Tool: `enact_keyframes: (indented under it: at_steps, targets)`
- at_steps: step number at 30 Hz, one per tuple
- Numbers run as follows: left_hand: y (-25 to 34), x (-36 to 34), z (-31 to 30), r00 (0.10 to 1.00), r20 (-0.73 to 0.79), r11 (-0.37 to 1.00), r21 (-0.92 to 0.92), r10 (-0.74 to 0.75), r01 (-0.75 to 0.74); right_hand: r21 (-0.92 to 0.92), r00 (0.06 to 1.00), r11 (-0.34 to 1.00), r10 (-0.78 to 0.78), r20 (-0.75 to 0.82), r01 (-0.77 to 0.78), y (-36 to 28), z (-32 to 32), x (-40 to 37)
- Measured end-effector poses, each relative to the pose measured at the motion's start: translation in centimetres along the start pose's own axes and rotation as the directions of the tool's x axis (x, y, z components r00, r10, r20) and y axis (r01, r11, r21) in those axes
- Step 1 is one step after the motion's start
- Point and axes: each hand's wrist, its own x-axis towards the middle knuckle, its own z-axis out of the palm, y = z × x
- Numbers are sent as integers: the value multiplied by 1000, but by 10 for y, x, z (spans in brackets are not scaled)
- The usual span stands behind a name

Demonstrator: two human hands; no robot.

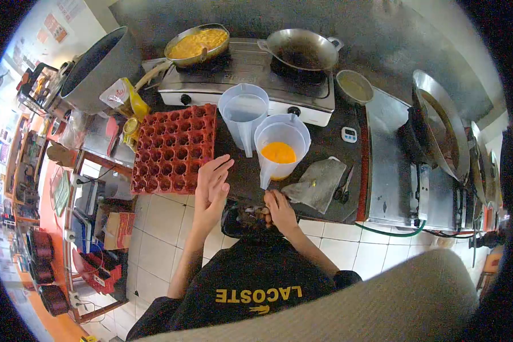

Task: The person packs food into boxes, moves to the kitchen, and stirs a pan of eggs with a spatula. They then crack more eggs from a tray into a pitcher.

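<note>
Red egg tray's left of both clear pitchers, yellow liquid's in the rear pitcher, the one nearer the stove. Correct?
No, wrong pitcher. Head view shows the yellow liquid in the front pitcher, nearer the person, not the rear pitcher by the stove. Red egg tray is left of both, as stated.

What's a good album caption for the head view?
Left hand open, right hand near jug of yellow liquid, red egg tray leftward.

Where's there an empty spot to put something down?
Try the dark counter between the jug of yellow stuff and the little timer. There's also a narrow strip between the egg tray and the other jug. The stove looks crowded, with two pans.
</note>
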Motion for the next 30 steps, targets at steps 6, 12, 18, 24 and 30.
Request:
enact_keyframes:
  at_steps: [6,12,18,24,30]
  targets:
    - [4,2,6,1000,15,1000,6,2,-2,251,998,966,61,-20,-54,-5,-14,5]
    - [16,29,23,933,342,951,239,107,-196,756,957,622,290,20,-205,-51,-134,37]
    - [20,77,52,895,419,938,224,150,-263,748,953,649,293,-81,-136,-24,-179,110]
    - [1,112,56,946,310,964,213,91,-162,706,974,701,213,-70,-103,3,-188,157]
    - [-26,123,62,968,222,965,207,114,-161,607,989,795,100,-105,-16,3,-194,169]
